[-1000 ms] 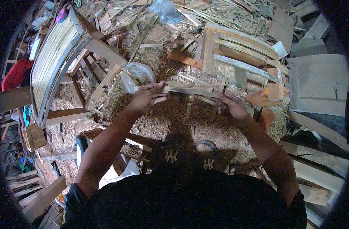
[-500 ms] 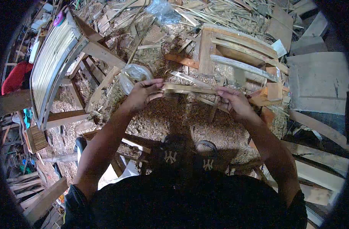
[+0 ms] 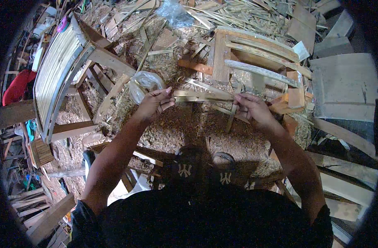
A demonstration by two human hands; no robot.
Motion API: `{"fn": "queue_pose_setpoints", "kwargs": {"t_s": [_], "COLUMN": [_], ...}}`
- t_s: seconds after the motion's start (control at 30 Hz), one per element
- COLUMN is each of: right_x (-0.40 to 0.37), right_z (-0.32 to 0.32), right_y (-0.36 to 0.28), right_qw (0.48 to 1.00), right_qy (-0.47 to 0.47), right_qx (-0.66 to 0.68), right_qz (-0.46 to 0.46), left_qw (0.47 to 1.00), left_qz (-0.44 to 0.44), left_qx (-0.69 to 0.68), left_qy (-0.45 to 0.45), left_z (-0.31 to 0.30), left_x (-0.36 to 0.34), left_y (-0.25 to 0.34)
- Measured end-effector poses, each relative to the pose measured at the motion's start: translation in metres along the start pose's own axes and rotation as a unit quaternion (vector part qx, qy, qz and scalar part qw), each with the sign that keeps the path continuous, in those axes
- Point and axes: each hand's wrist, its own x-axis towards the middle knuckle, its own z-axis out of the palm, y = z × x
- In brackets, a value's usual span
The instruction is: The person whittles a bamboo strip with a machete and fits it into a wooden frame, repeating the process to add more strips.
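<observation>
Between my two hands a short bundle of thin wooden strips (image 3: 203, 96) is held level above the shavings. My left hand (image 3: 156, 103) pinches its left end between thumb and fingers. At the other end, my right hand (image 3: 250, 106) closes its thumb and fingertips on the strips' tips. Just beyond my left hand lies a clear plastic bag (image 3: 144, 84). A narrow loose wood piece (image 3: 231, 118) shows below the strips near my right hand.
A curved slatted wooden form (image 3: 58, 74) stands at the left. Ahead to the right is a curved wooden frame (image 3: 222, 58). A grey panel (image 3: 342, 87) lies farther right, with boards (image 3: 346, 188) below it. My sandalled feet (image 3: 203, 167) stand amid shavings.
The strips and both hands stay almost in place. My left fingers have shifted slightly on the strips' end, and the view has moved a little.
</observation>
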Motion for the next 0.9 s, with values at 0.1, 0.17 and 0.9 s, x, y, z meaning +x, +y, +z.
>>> {"fn": "queue_pose_setpoints", "kwargs": {"t_s": [0.1,0.17,0.9], "right_x": [-0.005,-0.005,0.009], "right_z": [0.002,0.0,-0.016], "right_y": [-0.004,-0.002,0.011], "right_qw": [0.999,0.999,0.997], "right_qy": [-0.005,-0.004,-0.045], "right_qx": [0.03,0.0,0.056], "right_qz": [0.024,0.032,0.007], "left_qw": [0.998,0.997,1.0], "left_qz": [0.0,-0.012,-0.002], "left_qx": [0.043,0.039,0.011], "left_qy": [0.049,0.059,0.013], "left_z": [0.014,0.01,0.005], "left_x": [-0.01,-0.008,-0.001], "left_y": [0.007,0.008,0.001]}}
